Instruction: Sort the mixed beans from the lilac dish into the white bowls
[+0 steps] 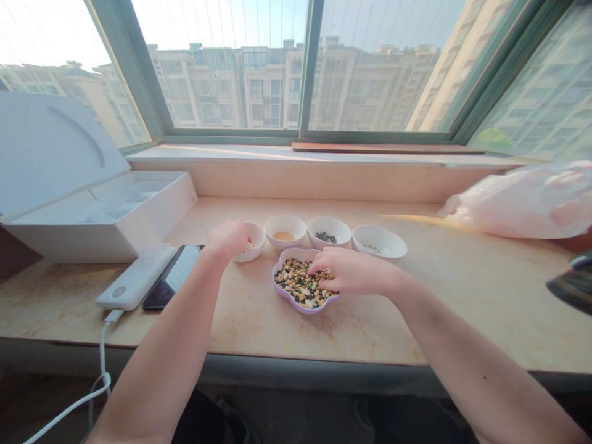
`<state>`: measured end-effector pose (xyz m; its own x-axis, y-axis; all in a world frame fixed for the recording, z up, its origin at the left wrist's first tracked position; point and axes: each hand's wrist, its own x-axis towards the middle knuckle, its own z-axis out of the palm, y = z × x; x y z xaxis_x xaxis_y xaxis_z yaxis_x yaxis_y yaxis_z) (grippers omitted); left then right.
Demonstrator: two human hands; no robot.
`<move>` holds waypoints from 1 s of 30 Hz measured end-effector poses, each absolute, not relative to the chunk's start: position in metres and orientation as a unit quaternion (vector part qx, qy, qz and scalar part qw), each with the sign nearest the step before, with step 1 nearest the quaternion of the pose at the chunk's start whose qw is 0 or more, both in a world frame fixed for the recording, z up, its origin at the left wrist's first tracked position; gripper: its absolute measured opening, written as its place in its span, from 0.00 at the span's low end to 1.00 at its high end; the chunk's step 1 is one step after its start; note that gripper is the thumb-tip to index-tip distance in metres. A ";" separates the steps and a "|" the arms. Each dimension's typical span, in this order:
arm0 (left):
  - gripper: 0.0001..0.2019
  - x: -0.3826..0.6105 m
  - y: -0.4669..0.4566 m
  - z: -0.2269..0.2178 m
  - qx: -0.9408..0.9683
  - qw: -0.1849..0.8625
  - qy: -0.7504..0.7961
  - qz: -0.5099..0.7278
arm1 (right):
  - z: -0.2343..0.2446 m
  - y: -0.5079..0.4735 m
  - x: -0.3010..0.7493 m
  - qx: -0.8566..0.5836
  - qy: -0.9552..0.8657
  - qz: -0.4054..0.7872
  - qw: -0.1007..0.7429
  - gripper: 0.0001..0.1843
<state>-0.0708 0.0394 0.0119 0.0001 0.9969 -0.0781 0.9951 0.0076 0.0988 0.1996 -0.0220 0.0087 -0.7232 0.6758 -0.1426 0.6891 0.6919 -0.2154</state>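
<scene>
A person's right hand [350, 269] has its fingers slightly apart, dipping into mixed beans [296, 285] in the purple bowl [308, 308] directly beneath them, set nearest the body, seemingly for easy reach. The left hand [229, 237] bends over a white bowl [256, 248] of pale seeds; whether its fingers are closed on any, I cannot tell. Beyond the right fingers, three bowls [329, 229] line the surface [370, 333], apparently keeping kinds separate.

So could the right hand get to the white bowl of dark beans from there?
Probably yes: the right hand is at the purple dish, the white bowl sits just beyond, and nothing seems to block the way.
</scene>
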 end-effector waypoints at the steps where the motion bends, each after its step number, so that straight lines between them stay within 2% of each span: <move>1: 0.12 -0.070 0.040 0.011 0.702 0.066 0.710 -0.009 | 0.007 -0.021 0.199 0.366 0.922 -0.126 0.027 0.14; 12: 0.11 -0.065 0.035 0.009 0.707 0.058 0.704 -0.031 | -0.001 -0.012 0.199 0.390 0.909 -0.149 -0.011 0.15; 18: 0.11 -0.064 0.033 0.010 0.707 0.062 0.704 -0.026 | -0.003 -0.012 0.201 0.438 0.883 -0.169 -0.027 0.11; 30: 0.14 -0.061 0.031 0.013 0.708 0.043 0.705 -0.010 | -0.004 -0.011 0.201 0.446 0.871 -0.198 -0.052 0.05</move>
<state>-0.0608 0.0308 0.0130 0.0054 0.9972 -0.0752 0.9989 -0.0020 0.0462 0.2011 -0.0113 -0.0040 -0.5975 0.7972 -0.0867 0.7563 0.5243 -0.3913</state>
